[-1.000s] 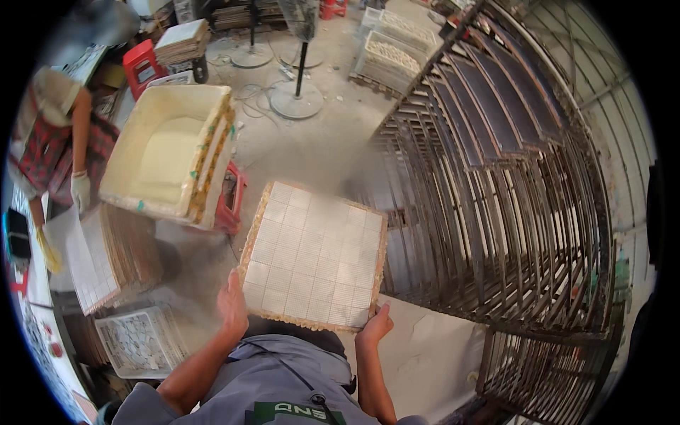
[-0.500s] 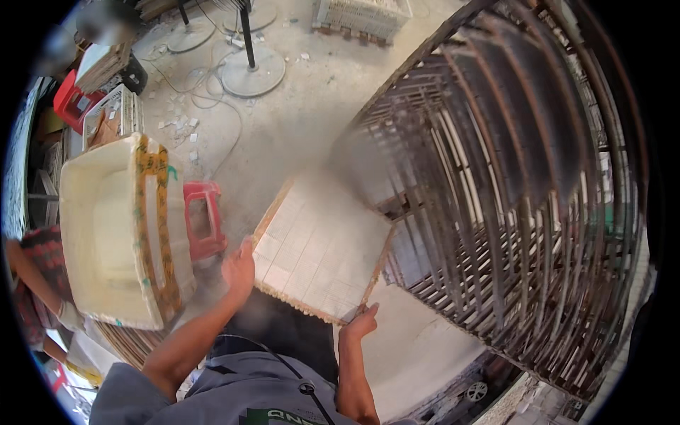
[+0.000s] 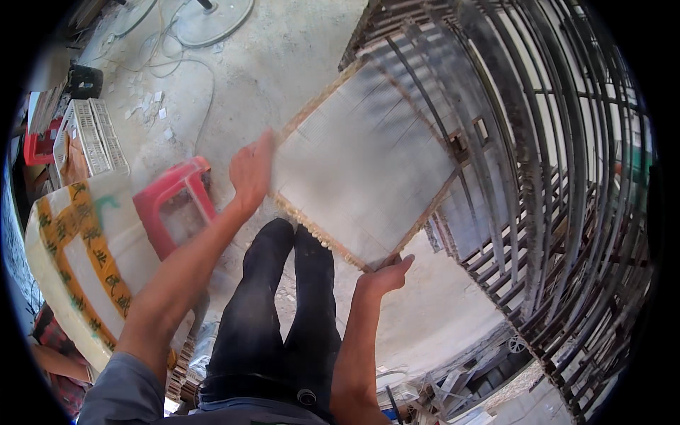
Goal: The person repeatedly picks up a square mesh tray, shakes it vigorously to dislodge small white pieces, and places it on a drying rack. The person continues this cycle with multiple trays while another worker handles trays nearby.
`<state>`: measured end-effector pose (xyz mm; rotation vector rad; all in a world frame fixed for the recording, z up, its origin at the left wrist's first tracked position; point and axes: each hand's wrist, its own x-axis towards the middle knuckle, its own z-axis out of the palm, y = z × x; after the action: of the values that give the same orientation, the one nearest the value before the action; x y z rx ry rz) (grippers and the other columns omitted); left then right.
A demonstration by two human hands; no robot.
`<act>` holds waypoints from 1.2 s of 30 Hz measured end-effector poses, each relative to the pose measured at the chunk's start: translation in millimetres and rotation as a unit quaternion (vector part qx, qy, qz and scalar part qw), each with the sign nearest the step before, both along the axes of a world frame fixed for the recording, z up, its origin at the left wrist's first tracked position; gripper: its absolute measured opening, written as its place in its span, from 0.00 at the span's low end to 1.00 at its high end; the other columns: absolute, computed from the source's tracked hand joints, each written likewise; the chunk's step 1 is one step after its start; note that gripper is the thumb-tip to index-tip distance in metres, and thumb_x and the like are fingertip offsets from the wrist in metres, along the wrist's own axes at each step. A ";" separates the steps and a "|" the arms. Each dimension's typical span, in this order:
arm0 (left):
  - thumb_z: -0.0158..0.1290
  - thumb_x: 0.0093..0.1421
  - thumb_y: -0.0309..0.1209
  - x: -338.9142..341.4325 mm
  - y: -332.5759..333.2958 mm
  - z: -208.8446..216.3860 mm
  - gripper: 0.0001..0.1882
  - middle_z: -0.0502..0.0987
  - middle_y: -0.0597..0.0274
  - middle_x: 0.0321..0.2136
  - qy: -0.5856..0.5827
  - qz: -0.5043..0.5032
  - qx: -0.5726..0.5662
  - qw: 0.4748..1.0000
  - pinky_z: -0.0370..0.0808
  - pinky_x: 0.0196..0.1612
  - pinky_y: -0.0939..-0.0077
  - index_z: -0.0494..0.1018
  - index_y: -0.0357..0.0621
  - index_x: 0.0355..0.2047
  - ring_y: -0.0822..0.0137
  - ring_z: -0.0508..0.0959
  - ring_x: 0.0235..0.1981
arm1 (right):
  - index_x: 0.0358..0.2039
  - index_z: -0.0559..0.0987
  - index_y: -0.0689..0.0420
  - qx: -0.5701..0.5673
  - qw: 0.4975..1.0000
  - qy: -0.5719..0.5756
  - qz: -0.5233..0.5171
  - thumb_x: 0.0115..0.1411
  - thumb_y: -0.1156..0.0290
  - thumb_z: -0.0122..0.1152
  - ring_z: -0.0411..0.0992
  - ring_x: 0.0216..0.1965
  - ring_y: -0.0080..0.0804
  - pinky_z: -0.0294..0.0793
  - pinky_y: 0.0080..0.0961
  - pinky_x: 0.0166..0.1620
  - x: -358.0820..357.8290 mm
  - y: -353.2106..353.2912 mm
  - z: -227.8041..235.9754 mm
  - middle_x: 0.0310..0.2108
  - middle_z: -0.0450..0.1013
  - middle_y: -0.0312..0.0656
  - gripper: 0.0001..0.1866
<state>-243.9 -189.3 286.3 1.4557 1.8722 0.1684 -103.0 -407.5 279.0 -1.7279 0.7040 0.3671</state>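
Observation:
A flat wooden-edged tray, its top covered by a pale sheet of square pieces, is held out in front of me. Crumbly, beaded bits line its near edge. My left hand is closed on the left edge. At the near right corner, my right hand grips the tray with its thumb outward. The tray's far right portion lies among the bars of a dark slatted rack, and some bars pass in front of it. A blur over the middle softens its surface.
Left of me stand a foam box with yellow printed tape and a red plastic stool. Farther back are a white crate, loose cables and white scraps on the floor. Another person's arm shows at lower left.
Both hands have carried the tray forward and to the right, its far part now among the rack bars. My view has shifted, showing more of my legs and the stool.

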 end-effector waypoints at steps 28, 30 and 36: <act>0.32 0.58 0.52 104.4 119.9 -115.0 0.29 0.71 0.39 0.22 -0.062 -0.067 0.130 0.987 0.61 0.35 0.57 0.72 0.40 0.25 0.44 0.70 0.28 | 0.50 0.62 0.73 0.161 0.983 -0.046 -0.071 0.60 0.51 0.36 0.60 0.51 0.39 0.56 0.33 0.54 77.6 92.3 -80.3 0.51 0.60 0.52 0.34; 0.33 0.57 0.53 117.6 122.0 -114.7 0.29 0.72 0.39 0.23 -0.066 -0.112 0.188 0.974 0.62 0.36 0.56 0.72 0.40 0.25 0.44 0.71 0.28 | 0.51 0.59 0.73 0.132 0.987 -0.065 -0.068 0.60 0.52 0.36 0.59 0.51 0.39 0.56 0.33 0.55 86.5 99.5 -83.3 0.52 0.58 0.51 0.33; 0.36 0.57 0.51 148.9 134.5 -113.4 0.26 0.71 0.39 0.23 -0.093 -0.138 0.180 0.970 0.64 0.36 0.59 0.70 0.39 0.30 0.46 0.72 0.29 | 0.52 0.60 0.70 0.132 0.984 -0.095 -0.076 0.57 0.53 0.41 0.59 0.52 0.38 0.56 0.33 0.55 117.7 105.1 -91.6 0.53 0.58 0.48 0.32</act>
<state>-95.0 -54.8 172.9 1.8573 1.5208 0.5122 14.7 -302.4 187.5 -1.4270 0.6135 0.1782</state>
